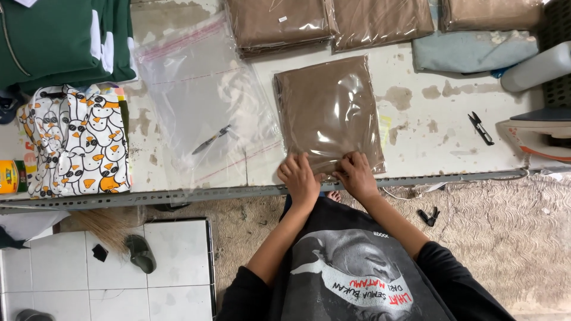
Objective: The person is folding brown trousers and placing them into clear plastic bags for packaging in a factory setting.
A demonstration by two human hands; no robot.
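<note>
A clear bag holding brown cloth (329, 110) lies at the surface's near edge; empty clear bags (199, 95) lie left, more brown packs (279, 24) behind.
</note>
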